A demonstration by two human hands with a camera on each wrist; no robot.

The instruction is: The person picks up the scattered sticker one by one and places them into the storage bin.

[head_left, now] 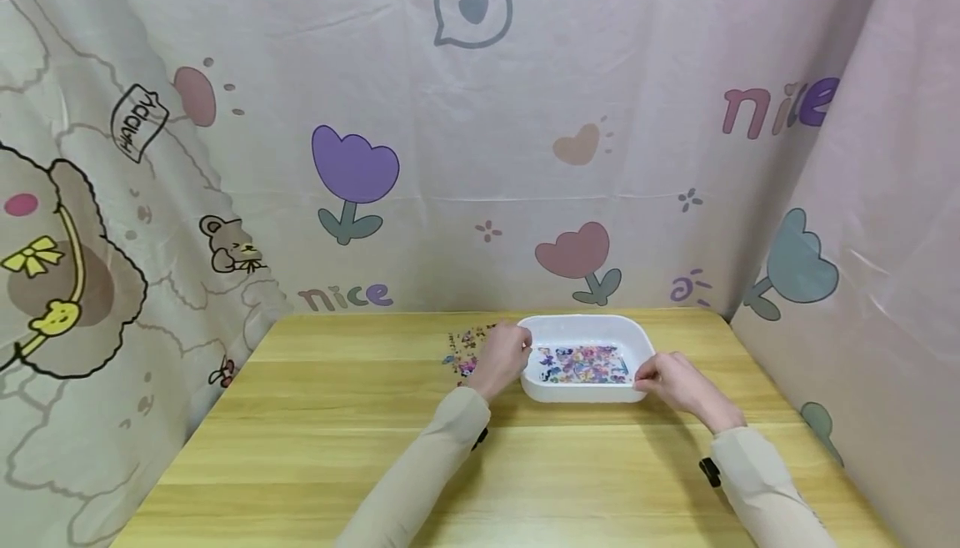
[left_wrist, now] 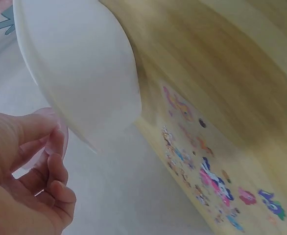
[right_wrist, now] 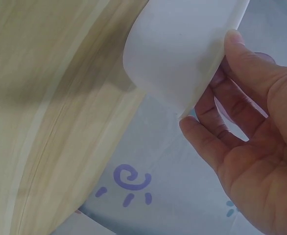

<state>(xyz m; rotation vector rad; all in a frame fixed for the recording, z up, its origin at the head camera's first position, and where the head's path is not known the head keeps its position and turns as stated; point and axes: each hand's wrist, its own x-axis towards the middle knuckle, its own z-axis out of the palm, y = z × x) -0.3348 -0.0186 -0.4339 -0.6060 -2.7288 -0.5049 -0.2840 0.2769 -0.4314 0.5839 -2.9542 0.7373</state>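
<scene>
A white plastic tub (head_left: 585,393) rests on the wooden table near its back edge. Small colourful cartoon pieces (head_left: 585,364), which look like stickers, cover part of its bottom. My left hand (head_left: 501,361) is at the tub's left rim. In the left wrist view, that hand's fingers are curled, thumb and forefinger tips together just beside the rim, with nothing visible between them. With thumb and fingers, my right hand (head_left: 678,381) grips the rim at the front right corner. The right wrist view shows this hand (right_wrist: 251,103) on the tub's edge (right_wrist: 182,44).
Left of the tub, more colourful cartoon pieces (head_left: 465,364) lie on the table (head_left: 337,414), partly behind my left hand. A printed curtain (head_left: 465,156) hangs along the back and both sides of the table.
</scene>
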